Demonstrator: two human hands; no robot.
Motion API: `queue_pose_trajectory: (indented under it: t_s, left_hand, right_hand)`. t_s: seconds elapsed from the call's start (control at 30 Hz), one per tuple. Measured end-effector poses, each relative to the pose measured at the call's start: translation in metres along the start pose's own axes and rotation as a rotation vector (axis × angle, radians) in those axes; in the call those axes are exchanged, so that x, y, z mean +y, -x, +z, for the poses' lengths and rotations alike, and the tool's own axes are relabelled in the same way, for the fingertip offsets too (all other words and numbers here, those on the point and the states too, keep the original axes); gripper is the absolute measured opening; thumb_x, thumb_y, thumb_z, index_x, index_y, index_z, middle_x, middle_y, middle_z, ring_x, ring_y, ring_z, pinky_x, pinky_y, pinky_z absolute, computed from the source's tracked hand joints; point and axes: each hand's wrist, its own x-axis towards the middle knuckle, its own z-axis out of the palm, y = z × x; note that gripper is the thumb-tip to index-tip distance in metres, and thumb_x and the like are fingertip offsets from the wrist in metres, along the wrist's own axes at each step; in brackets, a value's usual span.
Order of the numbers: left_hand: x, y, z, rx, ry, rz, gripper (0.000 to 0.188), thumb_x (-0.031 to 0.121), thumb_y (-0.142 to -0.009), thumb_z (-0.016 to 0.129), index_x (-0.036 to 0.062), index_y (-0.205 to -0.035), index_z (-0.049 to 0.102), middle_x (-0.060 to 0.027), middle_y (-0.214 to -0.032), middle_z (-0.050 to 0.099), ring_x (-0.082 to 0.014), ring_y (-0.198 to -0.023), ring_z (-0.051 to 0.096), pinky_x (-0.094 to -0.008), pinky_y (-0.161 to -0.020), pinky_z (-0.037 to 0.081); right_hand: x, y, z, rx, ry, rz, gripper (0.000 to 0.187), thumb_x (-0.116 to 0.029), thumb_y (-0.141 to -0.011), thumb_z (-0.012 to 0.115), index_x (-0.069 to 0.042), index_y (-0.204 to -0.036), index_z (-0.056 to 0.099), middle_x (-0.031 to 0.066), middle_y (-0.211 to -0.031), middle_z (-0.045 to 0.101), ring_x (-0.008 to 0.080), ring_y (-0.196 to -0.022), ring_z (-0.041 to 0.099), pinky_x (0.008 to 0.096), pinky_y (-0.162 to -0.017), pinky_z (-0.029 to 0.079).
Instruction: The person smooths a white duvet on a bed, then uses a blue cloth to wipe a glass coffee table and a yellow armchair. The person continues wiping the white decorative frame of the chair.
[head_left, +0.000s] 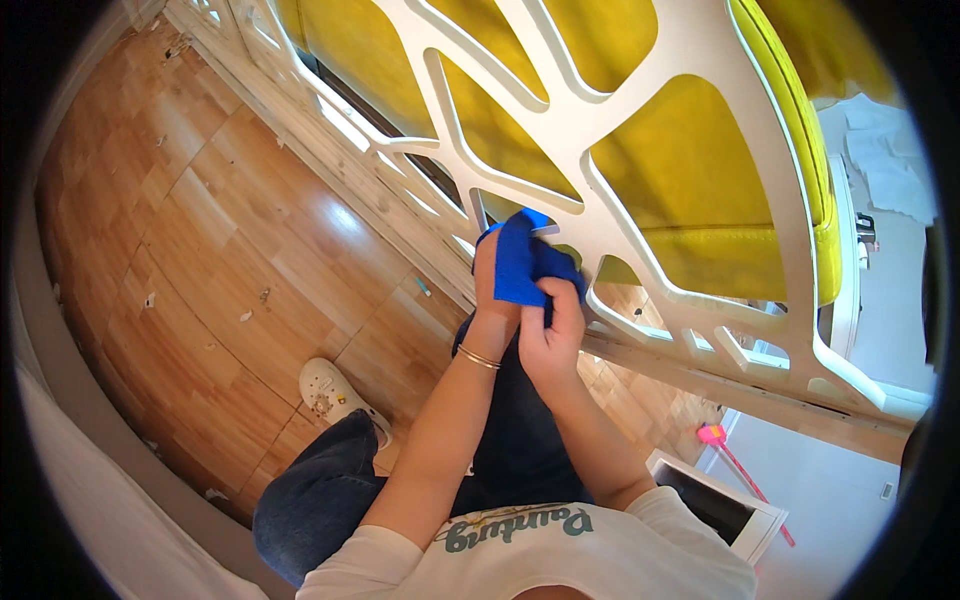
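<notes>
A blue cloth is bunched between my two hands, against the lower part of a white openwork lattice panel. My left hand is mostly covered by the cloth, which drapes over its fingers. With bent fingers, my right hand pinches the cloth's near edge. Part of the cloth reaches into one of the panel's cut-outs. Behind the lattice show yellow padded cushions. Two thin bangles circle my left wrist.
Wood-look floor with small scraps lies to the left. My foot in a cream clog rests on it. A pink-headed stick leans by a white cabinet and an open drawer at lower right. White cloth lies far right.
</notes>
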Motion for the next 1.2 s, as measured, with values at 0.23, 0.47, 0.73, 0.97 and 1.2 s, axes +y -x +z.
queue_pose_trajectory:
  t_s: [0.23, 0.47, 0.73, 0.97, 1.2]
  left_hand:
    - [-0.013, 0.024, -0.028, 0.414, -0.073, 0.043, 0.034, 0.031, -0.098, 0.061, 0.0022, -0.116, 0.066, -0.006, -0.101, 0.068, -0.0153, -0.096, 0.063, -0.0302, -0.085, 0.051]
    - [0.043, -0.005, -0.034, 0.478, -0.053, 0.385, 0.036, 0.005, -0.091, 0.069, 0.0004, -0.124, 0.056, -0.015, -0.118, 0.065, -0.0217, -0.109, 0.062, -0.0336, -0.097, 0.049]
    - [0.008, -0.033, -0.09, 0.207, 0.173, 0.021, 0.024, 0.013, -0.098, 0.066, 0.001, -0.119, 0.062, -0.0029, -0.106, 0.066, -0.0114, -0.094, 0.06, -0.0268, -0.083, 0.051]
    - [-0.014, -0.027, -0.114, -0.033, 0.081, -0.161, 0.027, 0.009, -0.097, 0.063, 0.0012, -0.122, 0.062, -0.0029, -0.108, 0.066, -0.0121, -0.094, 0.06, -0.028, -0.083, 0.052]
    - [-0.041, -0.025, -0.115, -0.031, 0.137, -0.12, 0.022, 0.011, -0.097, 0.06, 0.0017, -0.116, 0.064, -0.0033, -0.105, 0.066, -0.0135, -0.093, 0.059, -0.0303, -0.085, 0.052]
  right_hand:
    - [0.006, -0.007, 0.033, -0.145, -0.068, 0.08, 0.013, -0.008, -0.094, 0.062, -0.002, -0.105, 0.059, 0.0126, -0.097, 0.062, 0.0241, -0.09, 0.061, 0.0333, -0.083, 0.049]
    - [-0.024, -0.023, 0.069, 0.204, -0.461, 0.07, 0.01, -0.01, -0.104, 0.049, -0.003, -0.111, 0.046, 0.0084, -0.107, 0.053, 0.0163, -0.102, 0.051, 0.0332, -0.097, 0.04]
    - [-0.032, -0.057, 0.139, 0.132, -0.387, 0.219, 0.012, -0.011, -0.098, 0.055, 0.001, -0.099, 0.055, 0.0212, -0.099, 0.059, 0.0349, -0.092, 0.058, 0.0435, -0.088, 0.045]
    - [0.012, -0.037, 0.144, 0.029, 0.155, -0.08, 0.015, -0.005, -0.086, 0.056, 0.001, -0.101, 0.057, 0.0278, -0.102, 0.054, 0.047, -0.099, 0.051, 0.0551, -0.089, 0.04]
    - [0.014, -0.022, 0.14, -0.082, 0.199, 0.103, 0.014, -0.009, -0.089, 0.056, -0.001, -0.099, 0.057, 0.0289, -0.098, 0.052, 0.0487, -0.096, 0.05, 0.056, -0.085, 0.04]
